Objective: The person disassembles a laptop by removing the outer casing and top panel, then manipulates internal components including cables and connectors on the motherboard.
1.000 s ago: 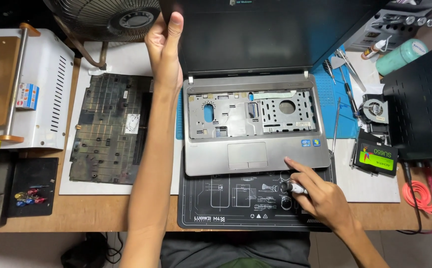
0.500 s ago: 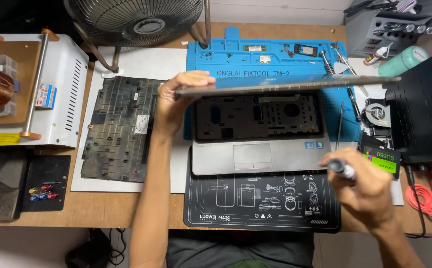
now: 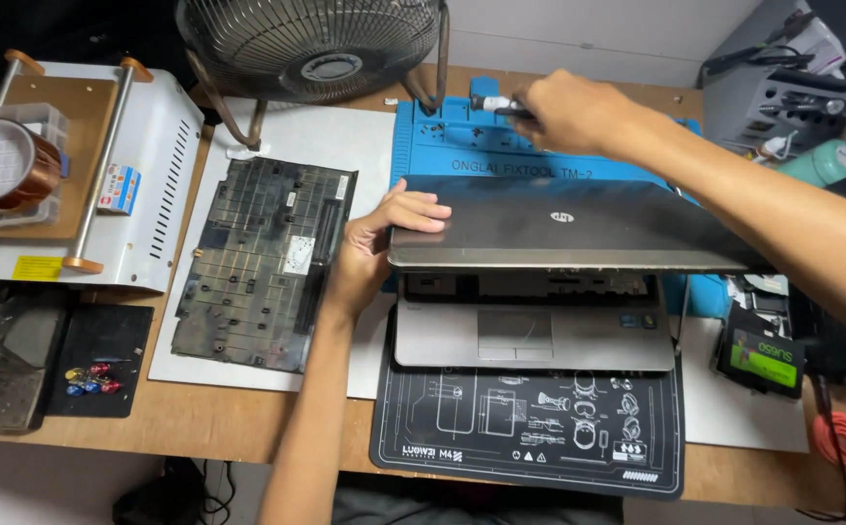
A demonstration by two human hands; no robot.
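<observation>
Seen from the head camera, a grey laptop (image 3: 540,282) on a black work mat (image 3: 530,428) is gripped at its lowered lid's corner by the left hand (image 3: 384,238); a screwdriver (image 3: 494,103) is clasped in the right hand (image 3: 564,112) over the blue mat (image 3: 442,156).

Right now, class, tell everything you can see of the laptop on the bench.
The laptop is grey and looks like metal, its lid nearly shut, showing a round logo. The keyboard bay beneath is bare; the touchpad and palm rest show in front. It lies half on a black mat, half on a blue mat. The left hand grips the lid's left corner. The right hand is beyond it, holding a small tool and not touching the laptop.
</observation>
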